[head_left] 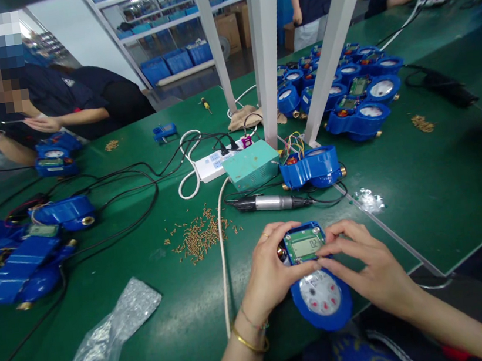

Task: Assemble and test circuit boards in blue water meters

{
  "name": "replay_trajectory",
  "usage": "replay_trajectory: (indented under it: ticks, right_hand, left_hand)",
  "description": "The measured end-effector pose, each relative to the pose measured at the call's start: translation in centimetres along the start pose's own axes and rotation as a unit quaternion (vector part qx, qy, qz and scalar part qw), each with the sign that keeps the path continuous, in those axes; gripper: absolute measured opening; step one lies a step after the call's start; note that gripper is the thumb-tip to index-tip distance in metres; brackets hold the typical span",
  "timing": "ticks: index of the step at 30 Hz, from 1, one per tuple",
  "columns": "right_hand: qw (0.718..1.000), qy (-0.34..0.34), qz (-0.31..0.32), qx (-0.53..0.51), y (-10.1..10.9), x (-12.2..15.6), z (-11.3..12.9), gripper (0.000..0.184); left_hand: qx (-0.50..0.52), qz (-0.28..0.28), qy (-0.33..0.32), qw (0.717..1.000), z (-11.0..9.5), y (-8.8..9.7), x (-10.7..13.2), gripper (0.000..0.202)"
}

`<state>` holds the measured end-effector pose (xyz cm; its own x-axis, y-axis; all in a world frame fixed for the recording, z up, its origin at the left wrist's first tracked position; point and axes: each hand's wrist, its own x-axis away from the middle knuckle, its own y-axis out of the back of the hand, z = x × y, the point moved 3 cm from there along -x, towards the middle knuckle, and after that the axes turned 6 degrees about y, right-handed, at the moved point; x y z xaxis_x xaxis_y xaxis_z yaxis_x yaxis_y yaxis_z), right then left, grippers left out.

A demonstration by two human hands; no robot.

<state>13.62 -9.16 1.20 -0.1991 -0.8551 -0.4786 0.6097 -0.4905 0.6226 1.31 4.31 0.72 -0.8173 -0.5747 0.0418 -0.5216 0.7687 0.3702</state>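
A blue water meter is in front of me, with a round white dial on its lower part. Its upper part holds a green circuit board with a lit LCD display. My left hand grips the upper housing from the left, its thumb lying across below the display. My right hand is closed in a pinch at the lower right corner of the display. Whatever is between those fingertips, if anything, is too small to make out. A brass fitting shows beside my left fingers.
Beyond the meter lie an electric screwdriver, a teal box, a power strip and another blue meter. Brass screws are scattered to the left, near a plastic bag. Metal posts rise behind. Co-workers sit around.
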Motion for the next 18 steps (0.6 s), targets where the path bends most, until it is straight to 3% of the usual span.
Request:
replay_trajectory:
  ticks: [3,10,14,18]
  right_hand:
    - [0.999,0.026,0.026,0.018,0.3,-0.5,0.1,0.009]
    - [0.974,0.089,0.155,0.140,0.2,-1.7,1.4,0.019]
    - [0.983,0.059,0.144,0.100,0.4,-1.3,1.3,0.021]
    - [0.992,0.057,0.108,0.026,0.6,-1.0,1.2,0.019]
  left_hand:
    - [-0.001,0.002,-0.002,1.000,0.1,0.0,0.0,0.059]
    - [-0.015,0.024,-0.005,1.000,-0.2,0.2,-0.2,0.061]
    - [-0.014,0.054,-0.024,0.998,-0.3,0.6,-0.1,0.061]
    - [0.019,0.038,-0.018,0.999,0.2,0.7,0.3,0.062]
